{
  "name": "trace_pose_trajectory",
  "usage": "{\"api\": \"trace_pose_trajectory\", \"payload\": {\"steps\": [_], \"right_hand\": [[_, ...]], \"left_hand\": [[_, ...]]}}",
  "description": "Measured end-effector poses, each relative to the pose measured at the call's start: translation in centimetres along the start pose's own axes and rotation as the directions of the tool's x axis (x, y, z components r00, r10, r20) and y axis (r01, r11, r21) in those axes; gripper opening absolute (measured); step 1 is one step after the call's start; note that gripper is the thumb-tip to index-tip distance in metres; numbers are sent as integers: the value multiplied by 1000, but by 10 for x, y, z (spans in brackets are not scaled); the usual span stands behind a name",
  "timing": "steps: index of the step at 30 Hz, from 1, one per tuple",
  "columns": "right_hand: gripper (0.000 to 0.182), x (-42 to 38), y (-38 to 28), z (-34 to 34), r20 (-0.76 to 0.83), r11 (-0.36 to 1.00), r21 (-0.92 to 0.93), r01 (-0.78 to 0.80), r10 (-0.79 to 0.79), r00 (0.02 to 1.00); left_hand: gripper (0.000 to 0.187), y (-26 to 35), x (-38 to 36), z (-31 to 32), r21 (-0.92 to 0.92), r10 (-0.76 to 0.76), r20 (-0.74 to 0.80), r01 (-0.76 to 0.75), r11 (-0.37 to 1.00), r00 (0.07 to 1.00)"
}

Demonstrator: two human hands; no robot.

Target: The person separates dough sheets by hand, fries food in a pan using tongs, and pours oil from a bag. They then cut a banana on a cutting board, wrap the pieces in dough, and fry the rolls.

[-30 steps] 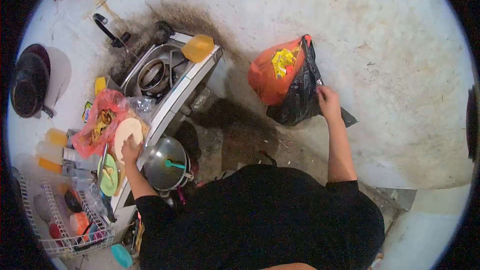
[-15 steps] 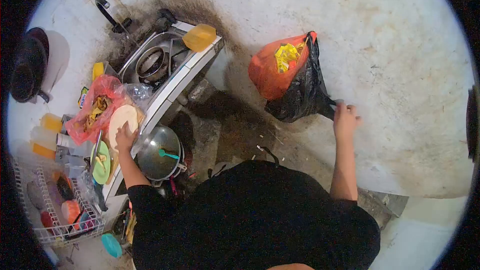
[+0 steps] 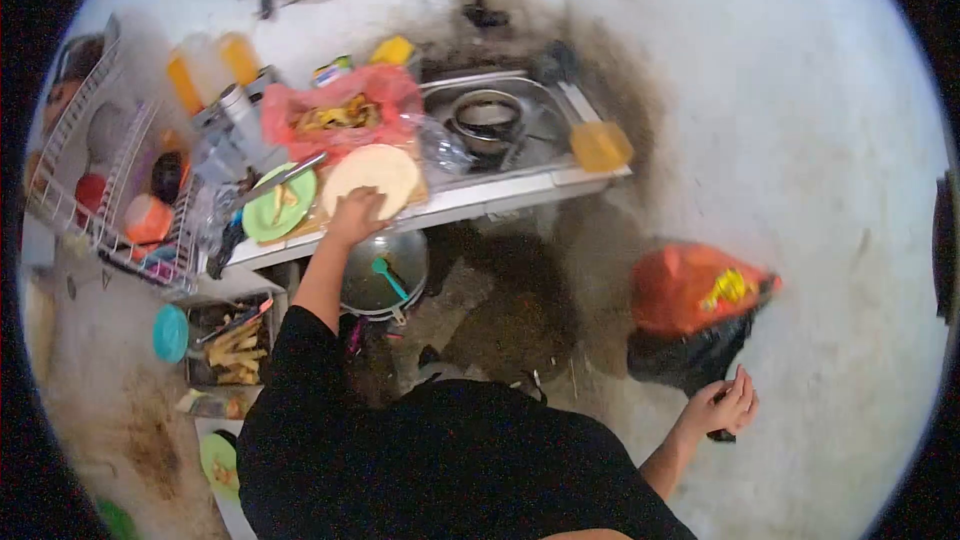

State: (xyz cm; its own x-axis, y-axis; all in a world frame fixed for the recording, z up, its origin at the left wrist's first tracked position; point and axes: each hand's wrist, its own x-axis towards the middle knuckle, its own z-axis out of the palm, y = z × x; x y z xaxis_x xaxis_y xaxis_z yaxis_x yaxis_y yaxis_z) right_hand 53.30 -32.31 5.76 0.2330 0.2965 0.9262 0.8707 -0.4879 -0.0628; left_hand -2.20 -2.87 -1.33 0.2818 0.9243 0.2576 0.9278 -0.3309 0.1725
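Holding cream plate (image 3: 372,176) left hand (image 3: 356,216); orange bag (image 3: 690,290) holds wrappers.

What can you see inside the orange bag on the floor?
The orange bag gapes at one end, showing crumpled yellow wrappers. Anything deeper is hidden by the bag's own plastic. A black bag lies against it, and the right hand is at that black bag.

The right hand (image 3: 722,406) has let go of the black bag (image 3: 690,360).
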Motion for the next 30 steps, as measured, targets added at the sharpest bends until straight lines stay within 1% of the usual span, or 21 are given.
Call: {"api": "trace_pose_trajectory", "payload": {"steps": [1, 2, 4, 6, 7, 8, 10, 12, 14, 15, 17, 18, 20, 21, 24, 27, 30], "right_hand": [[28, 8, -21, 2, -74, 996, 76, 51, -45, 996], [22, 21, -45, 11, -65, 975, 174, 140, -130, 989], [23, 39, -118, 30, -25, 877, 431, 212, -223, 974], [20, 47, -201, 48, 31, 715, 666, 213, -313, 949], [19, 41, -243, 58, 106, 635, 755, 161, -361, 926], [17, 30, -285, 66, 178, 552, 828, 95, -420, 890], [20, 9, -365, 69, 181, 388, 920, 59, -551, 815], [26, -10, -423, 72, 148, 315, 938, 142, -738, 658], [30, -24, -463, 80, 118, 215, 969, 118, -830, 545], [32, -31, -479, 84, 98, 168, 980, 102, -868, 487], [34, -45, -498, 97, 47, 92, 992, 91, -912, 406], [35, -48, -503, 100, 24, 57, 995, 81, -930, 367], [34, -53, -510, 104, -25, -1, 997, 71, -942, 336], [33, -54, -512, 107, -54, -34, 997, 69, -946, 321], [30, -57, -518, 117, -140, -113, 988, 106, -944, 299], [27, -55, -521, 126, -225, -187, 966, 176, -947, 230], [22, -45, -529, 133, -267, -247, 961, 126, -948, 175]], "left_hand": [[56, -5, -1, -2, -37, 17, 11, -17, 999, 1000], [54, -11, -3, -3, -74, 40, 28, -38, 997, 999], [47, -14, -10, -9, -89, 113, 21, -111, 990, 993], [41, -19, -17, -13, -111, 176, -4, -176, 978, 984], [38, -23, -21, -14, -124, 198, -25, -200, 972, 980], [35, -28, -24, -13, -139, 218, -43, -222, 965, 975], [29, -36, -28, -7, -170, 240, -104, -255, 952, 965], [24, -40, -29, -5, -189, 245, -144, -270, 944, 959], [21, -40, -29, -9, -191, 245, -162, -274, 943, 956], [21, -40, -28, -9, -205, 229, -164, -260, 944, 960], [20, -42, -26, -9, -233, 202, -168, -238, 943, 965], [20, -44, -24, -7, -277, 177, -166, -218, 936, 970], [21, -49, -22, -3, -365, 126, -158, -177, 914, 979], [24, -51, -22, -8, -340, 152, -167, -202, 918, 974], [22, -55, -25, -9, -479, 82, -257, -200, 855, 963], [26, -57, -33, -20, -450, 21, -198, -110, 886, 980], [29, -56, -36, -22, -414, -13, -203, -74, 907, 979]]}}
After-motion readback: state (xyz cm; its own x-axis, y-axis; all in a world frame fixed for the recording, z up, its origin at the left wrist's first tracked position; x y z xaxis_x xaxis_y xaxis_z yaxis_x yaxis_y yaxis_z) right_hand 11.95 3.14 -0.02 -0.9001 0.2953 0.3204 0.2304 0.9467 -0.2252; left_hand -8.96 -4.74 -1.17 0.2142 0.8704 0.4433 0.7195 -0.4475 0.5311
